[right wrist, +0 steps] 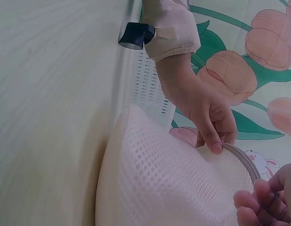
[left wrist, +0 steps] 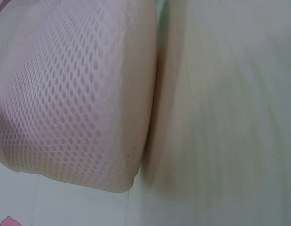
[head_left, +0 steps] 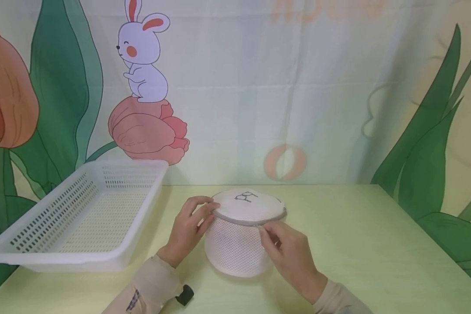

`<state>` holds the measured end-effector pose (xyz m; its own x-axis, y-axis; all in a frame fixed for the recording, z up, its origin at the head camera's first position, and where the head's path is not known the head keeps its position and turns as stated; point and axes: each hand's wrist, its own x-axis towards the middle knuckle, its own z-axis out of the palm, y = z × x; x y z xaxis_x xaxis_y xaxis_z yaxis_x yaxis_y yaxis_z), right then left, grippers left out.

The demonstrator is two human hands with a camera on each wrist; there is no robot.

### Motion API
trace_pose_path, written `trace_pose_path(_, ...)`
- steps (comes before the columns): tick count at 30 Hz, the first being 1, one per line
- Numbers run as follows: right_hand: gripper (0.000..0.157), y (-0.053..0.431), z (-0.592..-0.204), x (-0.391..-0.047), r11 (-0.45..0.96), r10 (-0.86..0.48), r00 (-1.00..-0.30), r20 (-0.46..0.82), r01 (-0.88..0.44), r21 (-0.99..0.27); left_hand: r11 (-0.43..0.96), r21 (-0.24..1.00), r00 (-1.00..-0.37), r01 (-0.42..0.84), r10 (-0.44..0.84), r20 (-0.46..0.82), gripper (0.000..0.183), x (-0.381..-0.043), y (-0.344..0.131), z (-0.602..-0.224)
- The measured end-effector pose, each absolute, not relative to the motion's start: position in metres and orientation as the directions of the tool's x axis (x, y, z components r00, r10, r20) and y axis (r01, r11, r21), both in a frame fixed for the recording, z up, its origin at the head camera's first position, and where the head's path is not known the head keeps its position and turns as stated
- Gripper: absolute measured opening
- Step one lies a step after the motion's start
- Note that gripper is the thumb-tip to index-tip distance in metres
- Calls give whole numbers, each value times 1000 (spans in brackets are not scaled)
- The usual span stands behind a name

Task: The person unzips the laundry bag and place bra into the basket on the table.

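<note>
A round white mesh laundry bag (head_left: 237, 248) stands upright on the table, its lid (head_left: 255, 207) edged by a grey zipper (right wrist: 244, 160) and marked with a small dark drawing. At the lid's left rim, my left hand (head_left: 192, 222) pinches the edge between thumb and fingers. My right hand (head_left: 290, 253) pinches at the zipper along the front rim; the zipper pull itself is hidden by the fingertips. In the left wrist view the mesh side (left wrist: 74, 94) fills the left part, and the left hand is almost wholly out of sight.
A white plastic basket (head_left: 117, 257) with slotted walls stands on the left of the pale table (head_left: 377, 261). Behind the table hangs a cloth (head_left: 227, 87) printed with a rabbit and tulips. A black wrist-camera mount (head_left: 185, 295) sits by the left sleeve.
</note>
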<state>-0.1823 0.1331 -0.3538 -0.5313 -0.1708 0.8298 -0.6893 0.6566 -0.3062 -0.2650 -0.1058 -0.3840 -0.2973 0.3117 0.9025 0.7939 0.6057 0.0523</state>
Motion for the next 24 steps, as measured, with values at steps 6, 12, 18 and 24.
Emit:
trace_pose_path(6, 12, 133, -354, -181, 666, -175, -537, 825, -682, -302, 593, 2, -268, 805, 360, 894, 28, -260, -100, -377)
trace_pose_path(12, 12, 132, -355, -180, 672, -184, -544, 819, -678, -299, 554, -74, -196, 830, 413, 890, 37, -253, -88, -372)
trace_pose_path(18, 11, 131, -357, -180, 661, -203, -527, 825, -695, -281, 524, -117, -136, 844, 420, 897, 36, -247, -79, -369)
trace_pose_path(24, 10, 129, -358, -179, 654, -213, -522, 826, -704, -276, 501, -145, -91, 853, 417, 904, 34, -242, -71, -369)
